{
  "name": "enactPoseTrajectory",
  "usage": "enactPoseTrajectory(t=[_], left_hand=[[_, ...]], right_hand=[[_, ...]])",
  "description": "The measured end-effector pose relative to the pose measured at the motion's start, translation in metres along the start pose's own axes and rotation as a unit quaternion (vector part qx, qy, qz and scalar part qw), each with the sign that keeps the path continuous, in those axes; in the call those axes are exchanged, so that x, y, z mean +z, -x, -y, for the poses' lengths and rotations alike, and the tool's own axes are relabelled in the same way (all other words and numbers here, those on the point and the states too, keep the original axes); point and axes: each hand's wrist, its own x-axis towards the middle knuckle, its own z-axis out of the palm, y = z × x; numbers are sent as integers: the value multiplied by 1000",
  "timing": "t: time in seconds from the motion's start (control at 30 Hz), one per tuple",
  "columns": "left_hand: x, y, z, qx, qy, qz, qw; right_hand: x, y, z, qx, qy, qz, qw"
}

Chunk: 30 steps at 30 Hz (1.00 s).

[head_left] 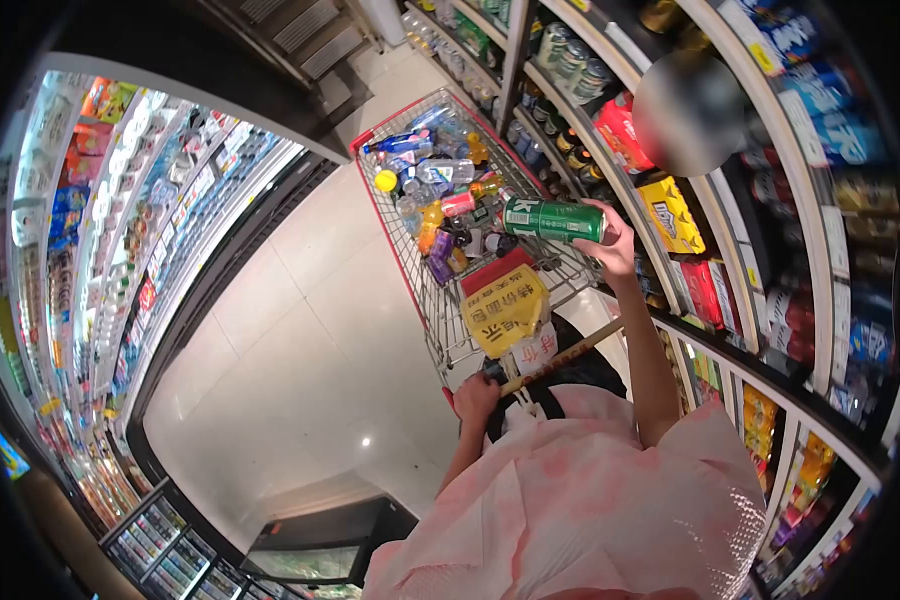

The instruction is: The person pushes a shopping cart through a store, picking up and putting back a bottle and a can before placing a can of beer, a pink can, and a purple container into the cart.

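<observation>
You are in a supermarket aisle with a glossy, pale tiled floor (280, 300) showing one small bright glint (366, 441). A brightly lit refrigerated display case (268, 218) runs along your left; tall grocery shelves (820, 270) line your right.

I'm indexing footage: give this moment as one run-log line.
right hand: holding green can | left hand: on cart handle | cart: bottles inside, yellow sign at near end

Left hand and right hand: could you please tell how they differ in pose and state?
The left hand grips the cart handle; the right hand holds a green can near one end. The right hand is farther forward, near the shelves; the left hand is closer to the body. Both are bare.
</observation>
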Motion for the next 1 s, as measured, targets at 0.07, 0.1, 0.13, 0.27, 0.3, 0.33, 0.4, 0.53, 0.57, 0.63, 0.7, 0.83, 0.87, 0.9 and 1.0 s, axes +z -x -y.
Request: enactPoseTrajectory(t=[0.07,0.1,0.13,0.27,0.3,0.33,0.4,0.53,0.57,0.63,0.7,0.83,0.87,0.9,1.0], left_hand=[[3,0,2,7,0,6,1000],[4,-2,2,14,1,9,1000],[5,-3,5,19,0,12,1000],[13,3,7,42,-20,1,999],[14,5,8,52,-27,-8,998],[13,7,6,57,-30,-17,998],[17,10,9,66,-35,-33,997],[37,10,19,115,-58,-98,987],[36,14,18,136,-62,-116,982],[44,8,25,133,-37,-131,982],[52,6,30,135,-42,-163,976],[69,11,39,185,-65,-273,942],[72,6,48,201,-32,-252,946],[69,17,44,214,-15,-236,948],[73,8,55,242,-4,-230,943]], right_hand=[[6,23,47,-60,-103,-21,993],[2,33,51,-96,-186,-6,978],[10,42,61,-95,-298,-35,949],[21,77,103,-59,-447,-62,890],[12,84,98,-76,-449,-15,890],[10,91,98,-63,-477,-19,876],[2,114,83,-71,-467,-3,881],[-20,172,67,-1,-466,-46,884],[-25,189,71,0,-456,-51,889],[-38,225,65,42,-483,-77,871],[-51,265,66,-14,-415,-91,905],[-83,368,47,13,-382,-156,911],[-93,400,41,27,-397,-148,905],[-100,429,34,42,-414,-137,899],[-126,512,-1,114,-417,-167,886]])
